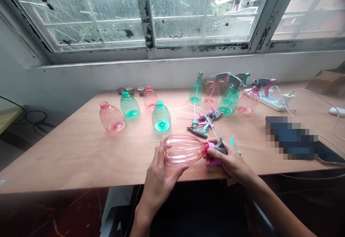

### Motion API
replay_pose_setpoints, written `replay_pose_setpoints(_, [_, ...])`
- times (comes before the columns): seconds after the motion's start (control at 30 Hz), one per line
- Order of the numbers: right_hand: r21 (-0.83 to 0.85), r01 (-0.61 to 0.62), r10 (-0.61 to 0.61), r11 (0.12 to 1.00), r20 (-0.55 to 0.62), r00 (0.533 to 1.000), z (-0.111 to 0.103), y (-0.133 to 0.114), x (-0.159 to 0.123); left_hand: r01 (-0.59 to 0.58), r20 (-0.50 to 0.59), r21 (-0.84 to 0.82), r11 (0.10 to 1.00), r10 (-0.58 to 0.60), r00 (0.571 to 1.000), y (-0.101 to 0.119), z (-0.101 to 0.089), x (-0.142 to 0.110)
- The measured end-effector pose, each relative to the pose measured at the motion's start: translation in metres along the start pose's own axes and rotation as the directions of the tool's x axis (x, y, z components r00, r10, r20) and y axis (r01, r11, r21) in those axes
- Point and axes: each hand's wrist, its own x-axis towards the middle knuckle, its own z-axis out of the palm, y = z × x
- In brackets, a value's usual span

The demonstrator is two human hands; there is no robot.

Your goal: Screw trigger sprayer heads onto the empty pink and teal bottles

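A clear pink spray bottle (184, 150) lies sideways in the air above the table's front edge, its neck to the right. My left hand (161, 168) is wrapped round its base end. At the neck, my right hand (226, 158) grips the grey and pink spray head (220, 147), which sits against the bottle's mouth; how far it is screwed on I cannot tell. Just beyond lie several loose spray heads (198, 129) with thin tubes. To the left stand open-necked bottles, among them a green bottle (161, 116) and a pink bottle (111, 116).
Several bottles with spray heads, one a green spray bottle (229, 98), stand at the back right. Near them are a white power strip (272, 100) with cables, a blurred dark object (292, 138) and a cardboard box (327, 80). Small blocks (129, 90) lie by the wall.
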Motion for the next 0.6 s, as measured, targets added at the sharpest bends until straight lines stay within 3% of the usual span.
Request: replay_pose_setpoints(0.6, [-0.017,-0.01,0.01,1.0,-0.018,1.0,0.002,-0.0022,-0.0017,0.006,-0.005,-0.001,1.0,-0.006,1.0,0.0001,0.001,-0.001])
